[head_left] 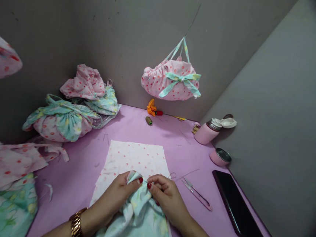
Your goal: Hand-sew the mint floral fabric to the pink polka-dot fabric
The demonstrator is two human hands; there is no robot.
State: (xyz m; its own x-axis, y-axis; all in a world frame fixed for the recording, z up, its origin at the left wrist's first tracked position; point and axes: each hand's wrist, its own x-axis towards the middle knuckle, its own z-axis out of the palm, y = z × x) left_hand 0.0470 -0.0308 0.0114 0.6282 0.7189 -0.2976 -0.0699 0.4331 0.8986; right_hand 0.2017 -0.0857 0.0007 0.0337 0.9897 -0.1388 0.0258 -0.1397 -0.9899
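Observation:
Both my hands meet over a gathered mint floral fabric with pale yellow patches. My left hand is closed on a bunched fold of it, thumb on top. The thumb and forefinger of my right hand pinch the fold's edge close to the left thumb. Whether a needle sits between those fingertips is too small to tell. A thin dark thread curls out beside the right hand. Under the mint cloth lies a white fabric piece with red dots, flat on the purple tabletop.
Thread snips and a black phone lie to the right, below a pink flask and pink cup. Sewn pouches and dotted cloth crowd the left. A dotted bag hangs at the back wall.

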